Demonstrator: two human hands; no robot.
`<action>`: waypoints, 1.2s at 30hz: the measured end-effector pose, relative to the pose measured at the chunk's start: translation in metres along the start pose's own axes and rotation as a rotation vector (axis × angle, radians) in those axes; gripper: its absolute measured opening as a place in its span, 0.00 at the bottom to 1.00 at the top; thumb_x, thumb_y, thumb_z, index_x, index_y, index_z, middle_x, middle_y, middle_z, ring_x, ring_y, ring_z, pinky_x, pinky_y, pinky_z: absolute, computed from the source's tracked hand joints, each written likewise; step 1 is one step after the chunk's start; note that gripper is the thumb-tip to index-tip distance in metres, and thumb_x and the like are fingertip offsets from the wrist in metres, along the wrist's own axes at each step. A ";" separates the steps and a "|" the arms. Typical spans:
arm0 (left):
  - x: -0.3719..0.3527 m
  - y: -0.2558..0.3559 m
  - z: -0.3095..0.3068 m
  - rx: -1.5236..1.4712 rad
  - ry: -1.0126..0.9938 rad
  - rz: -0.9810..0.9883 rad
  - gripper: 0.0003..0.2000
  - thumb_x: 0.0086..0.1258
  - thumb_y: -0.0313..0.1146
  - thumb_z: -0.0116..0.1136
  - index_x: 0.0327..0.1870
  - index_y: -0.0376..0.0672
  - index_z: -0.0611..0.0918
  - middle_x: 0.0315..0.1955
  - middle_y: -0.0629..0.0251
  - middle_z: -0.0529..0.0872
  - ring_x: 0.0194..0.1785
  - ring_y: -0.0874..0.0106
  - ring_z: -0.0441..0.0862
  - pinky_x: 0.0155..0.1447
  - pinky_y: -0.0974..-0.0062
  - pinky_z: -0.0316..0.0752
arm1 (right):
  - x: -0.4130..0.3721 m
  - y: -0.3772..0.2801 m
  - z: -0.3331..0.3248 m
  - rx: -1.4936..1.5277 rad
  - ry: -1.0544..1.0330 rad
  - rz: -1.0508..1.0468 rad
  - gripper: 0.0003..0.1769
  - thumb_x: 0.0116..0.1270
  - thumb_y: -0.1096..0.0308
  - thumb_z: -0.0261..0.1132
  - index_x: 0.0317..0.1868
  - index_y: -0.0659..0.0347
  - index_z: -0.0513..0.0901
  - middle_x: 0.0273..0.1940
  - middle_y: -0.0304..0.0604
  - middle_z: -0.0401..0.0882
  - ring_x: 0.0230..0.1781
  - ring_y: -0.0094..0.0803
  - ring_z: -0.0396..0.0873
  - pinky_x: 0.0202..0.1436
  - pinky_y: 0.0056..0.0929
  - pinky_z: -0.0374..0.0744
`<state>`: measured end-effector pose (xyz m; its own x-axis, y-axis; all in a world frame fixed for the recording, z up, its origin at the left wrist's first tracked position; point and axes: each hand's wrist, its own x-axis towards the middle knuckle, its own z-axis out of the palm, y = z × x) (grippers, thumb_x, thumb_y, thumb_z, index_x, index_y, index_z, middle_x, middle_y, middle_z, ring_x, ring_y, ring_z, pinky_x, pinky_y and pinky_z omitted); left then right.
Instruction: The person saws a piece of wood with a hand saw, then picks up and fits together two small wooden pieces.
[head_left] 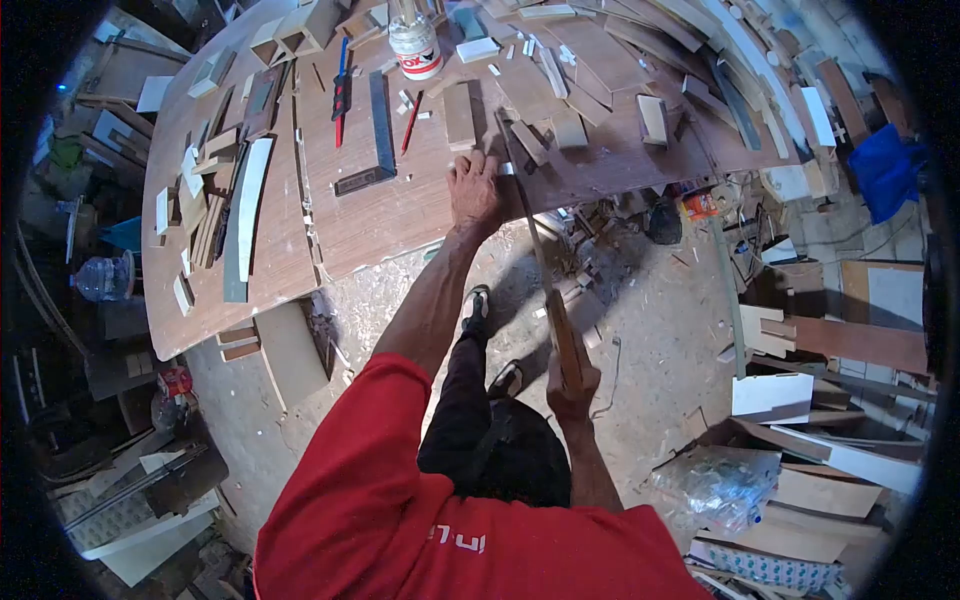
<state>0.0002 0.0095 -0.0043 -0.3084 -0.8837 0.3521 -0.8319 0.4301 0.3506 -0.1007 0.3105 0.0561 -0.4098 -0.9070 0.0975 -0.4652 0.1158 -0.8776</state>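
My right hand point(573, 392) is wrapped around the wooden handle of a hand saw point(538, 245). The saw's long, narrow blade runs up and away from me, crossing the table's near edge. Just left of the blade, my left hand point(475, 190) bears down at that edge with its fingers curled. A small pale piece of wood point(507, 169) sticks out beside these fingers, against the blade; the rest of it is hidden under the hand. Beyond my left fingertips lies a flat wooden block point(460, 115).
On the wooden table point(390, 225) are a try square point(382, 135), a red pencil point(412, 122), a red-and-black cutter point(341, 95), a white tub point(415, 50) and scattered offcuts. Wood scraps point(800, 400) and a plastic bag of bottles point(720, 485) fill the floor at right.
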 end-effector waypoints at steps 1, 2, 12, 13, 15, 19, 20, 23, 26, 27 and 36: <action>0.001 0.000 0.000 0.001 0.023 -0.003 0.12 0.58 0.29 0.54 0.43 0.43 0.76 0.44 0.59 0.72 0.52 0.57 0.68 0.53 0.56 0.62 | -0.007 0.000 -0.002 0.000 -0.001 -0.001 0.24 0.63 0.77 0.60 0.61 0.71 0.74 0.37 0.53 0.85 0.31 0.32 0.84 0.35 0.26 0.78; 0.001 0.001 -0.002 0.007 0.032 0.002 0.10 0.59 0.29 0.52 0.42 0.43 0.76 0.44 0.59 0.72 0.51 0.57 0.68 0.53 0.56 0.62 | -0.011 -0.001 -0.004 -0.030 0.029 -0.014 0.24 0.63 0.77 0.60 0.61 0.71 0.74 0.38 0.54 0.85 0.32 0.34 0.84 0.35 0.27 0.78; 0.008 -0.004 -0.014 -0.046 -0.041 -0.037 0.20 0.58 0.28 0.49 0.55 0.42 0.75 0.49 0.59 0.72 0.53 0.55 0.68 0.54 0.56 0.62 | -0.017 -0.002 0.001 0.020 0.124 -0.063 0.23 0.60 0.75 0.60 0.57 0.69 0.76 0.22 0.45 0.75 0.16 0.32 0.73 0.21 0.30 0.71; 0.008 -0.005 -0.015 -0.019 -0.045 -0.023 0.21 0.58 0.29 0.49 0.55 0.43 0.75 0.49 0.59 0.72 0.53 0.55 0.68 0.54 0.56 0.62 | -0.013 0.000 0.005 0.025 0.125 -0.062 0.23 0.60 0.75 0.60 0.57 0.69 0.76 0.22 0.45 0.75 0.16 0.32 0.73 0.21 0.30 0.71; 0.006 0.000 -0.013 -0.007 -0.050 0.003 0.21 0.58 0.29 0.49 0.56 0.43 0.75 0.49 0.59 0.72 0.53 0.55 0.68 0.54 0.56 0.63 | 0.009 -0.002 0.006 0.038 0.058 0.005 0.24 0.60 0.75 0.61 0.58 0.70 0.76 0.23 0.44 0.76 0.18 0.30 0.73 0.24 0.29 0.74; 0.008 -0.012 -0.006 -0.070 0.036 0.027 0.20 0.58 0.30 0.49 0.53 0.44 0.75 0.48 0.59 0.72 0.53 0.55 0.68 0.53 0.55 0.62 | 0.015 -0.001 0.007 0.064 0.009 0.038 0.23 0.64 0.75 0.60 0.59 0.75 0.74 0.45 0.62 0.83 0.43 0.37 0.86 0.41 0.29 0.81; 0.008 -0.011 -0.007 -0.058 0.016 0.017 0.18 0.58 0.30 0.48 0.52 0.44 0.75 0.47 0.59 0.72 0.53 0.55 0.67 0.53 0.56 0.62 | 0.000 -0.007 0.001 0.038 -0.009 0.027 0.24 0.63 0.75 0.60 0.60 0.75 0.74 0.47 0.61 0.83 0.45 0.40 0.86 0.43 0.31 0.81; 0.011 -0.015 -0.009 -0.031 -0.012 -0.003 0.17 0.59 0.30 0.48 0.51 0.44 0.75 0.46 0.59 0.72 0.52 0.56 0.67 0.53 0.56 0.61 | -0.011 -0.011 -0.004 -0.138 0.028 -0.124 0.22 0.63 0.77 0.60 0.58 0.74 0.75 0.46 0.60 0.84 0.45 0.39 0.86 0.43 0.30 0.81; 0.006 -0.017 -0.006 -0.024 0.035 0.023 0.14 0.60 0.31 0.48 0.48 0.44 0.76 0.45 0.60 0.72 0.52 0.56 0.67 0.52 0.57 0.61 | 0.022 -0.006 0.017 0.073 -0.070 0.513 0.22 0.63 0.77 0.59 0.59 0.73 0.75 0.46 0.58 0.84 0.45 0.37 0.85 0.43 0.28 0.80; 0.010 -0.020 -0.005 -0.022 0.105 0.047 0.13 0.60 0.31 0.48 0.47 0.45 0.76 0.45 0.60 0.72 0.51 0.57 0.67 0.52 0.57 0.61 | 0.025 -0.008 0.016 0.074 -0.067 0.503 0.22 0.63 0.77 0.59 0.59 0.73 0.75 0.46 0.58 0.84 0.45 0.37 0.85 0.43 0.28 0.80; 0.003 -0.019 -0.004 0.029 0.038 0.032 0.10 0.60 0.31 0.52 0.43 0.44 0.76 0.42 0.62 0.73 0.49 0.59 0.69 0.51 0.59 0.63 | 0.020 0.001 0.015 -0.039 -0.100 0.157 0.25 0.62 0.78 0.59 0.61 0.69 0.75 0.43 0.59 0.84 0.35 0.34 0.86 0.33 0.27 0.78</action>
<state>0.0167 -0.0007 -0.0066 -0.3180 -0.8616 0.3957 -0.8351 0.4522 0.3134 -0.0972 0.2862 0.0500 -0.4005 -0.9121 -0.0878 -0.4330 0.2728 -0.8591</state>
